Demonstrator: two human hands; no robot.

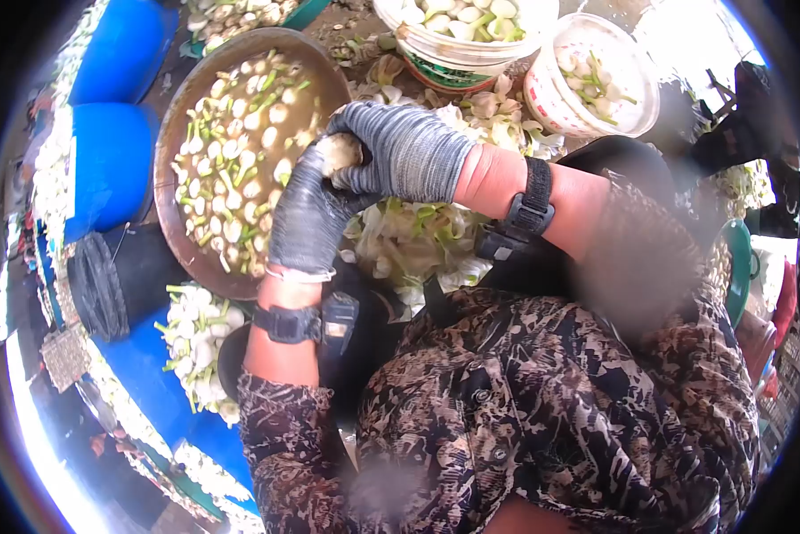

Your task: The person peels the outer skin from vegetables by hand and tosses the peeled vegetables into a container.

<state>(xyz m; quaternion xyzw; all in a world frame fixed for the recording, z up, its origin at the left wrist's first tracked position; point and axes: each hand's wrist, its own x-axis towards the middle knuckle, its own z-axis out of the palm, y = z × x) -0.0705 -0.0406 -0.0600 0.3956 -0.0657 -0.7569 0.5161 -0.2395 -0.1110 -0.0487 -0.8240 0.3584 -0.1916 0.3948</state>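
My left hand [309, 214] and my right hand [409, 151], both in wet grey gloves, meet over the near edge of a wide brown basin. Between them is a whitish bulb [339, 153] that looks like an onion, partly covered by the fingers. The left fingers curl round it from below, while the right ones wrap over its top and side. Murky water fills the basin [165, 178], where many small white bulbs with green stems [231, 178] float. Below the hands lies a heap of pale peelings [409, 240].
A white bucket [471, 49] heaped with bulbs stands at the back, beside a white tub [542, 98] holding a few. Blue barrels [111, 165] and a black container [124, 276] are at the left. More stemmed bulbs [195, 347] are piled near my left forearm.
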